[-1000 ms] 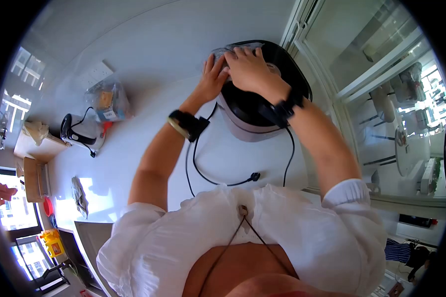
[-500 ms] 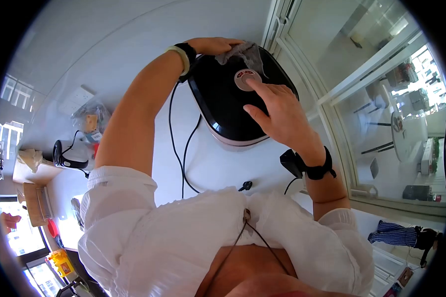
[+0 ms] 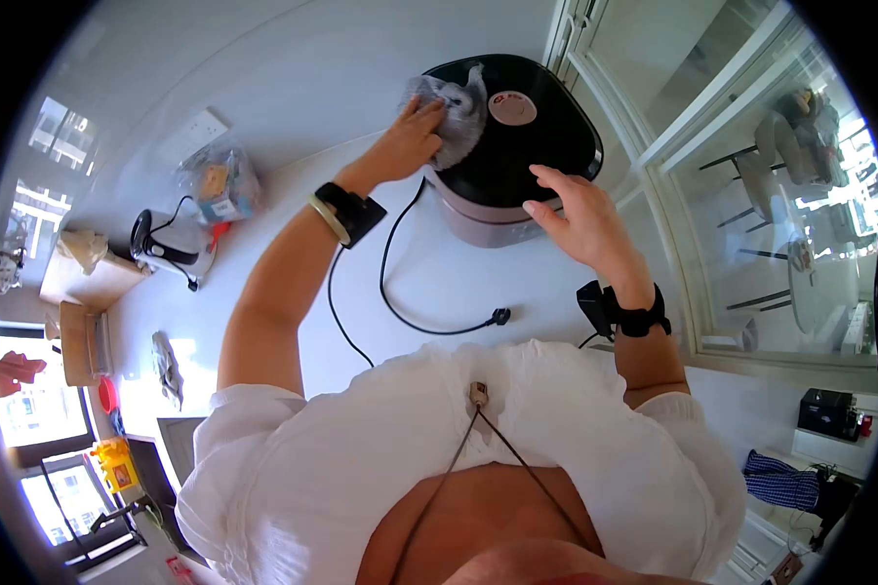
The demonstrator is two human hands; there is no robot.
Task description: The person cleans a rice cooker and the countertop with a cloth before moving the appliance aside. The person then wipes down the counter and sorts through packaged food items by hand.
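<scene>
A rice cooker (image 3: 546,146) with a glossy black lid and a pinkish body stands against the wall. On its lid is a round pale control panel (image 3: 512,108). My left hand (image 3: 408,144) presses a crumpled grey cloth (image 3: 461,122) onto the lid's left edge, fingers bent over the fabric. Over the front right edge of the lid is my right hand (image 3: 583,219), holding nothing, its thumb and fingers apart; whether it touches the lid I cannot tell. A black power cord (image 3: 429,331) with its plug loops over the white counter below the cooker.
To the left are a white and black kettle (image 3: 171,239), a plastic bag of items (image 3: 222,185) and a wall socket (image 3: 203,127). Another grey cloth (image 3: 166,369) lies near the counter's left edge. A glass-paned sliding door (image 3: 654,156) borders the right side.
My left hand has moved with the cloth from the lid's back to its left side. My right hand has drawn back from the control panel to the front right edge.
</scene>
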